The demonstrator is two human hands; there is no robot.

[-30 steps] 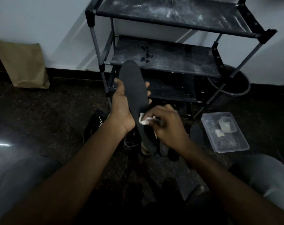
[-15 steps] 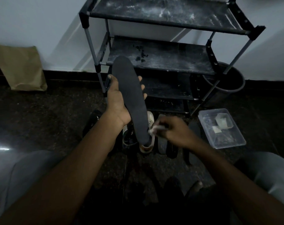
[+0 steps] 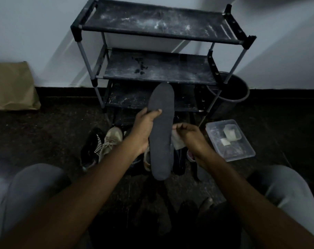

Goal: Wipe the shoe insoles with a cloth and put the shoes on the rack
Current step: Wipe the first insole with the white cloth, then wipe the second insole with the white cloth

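Note:
My left hand (image 3: 143, 128) grips a long dark grey insole (image 3: 161, 133) by its left edge, thumb across the upper part, and holds it upright above the shoes. Just right of the insole, my right hand (image 3: 190, 137) holds a small white cloth (image 3: 177, 142) against the insole's right edge. Under my hands, several shoes lie on the dark floor: a beige lace-up sneaker (image 3: 111, 141) and a black shoe with white stripes (image 3: 93, 144) at the left, and dark ones partly hidden behind the insole. The black three-tier shoe rack (image 3: 158, 69) stands against the wall, its shelves dusty.
A clear plastic container (image 3: 231, 141) with small white items sits on the floor at the right. Behind it, beside the rack's right leg, stands a dark round bucket (image 3: 231, 96). A brown paper bag (image 3: 12, 87) leans on the wall far left. My grey-trousered knees frame the bottom corners.
The insole has swung from leaning left to nearly upright and sits lower and further right. My right hand with the cloth came up from the heel end to the insole's right edge.

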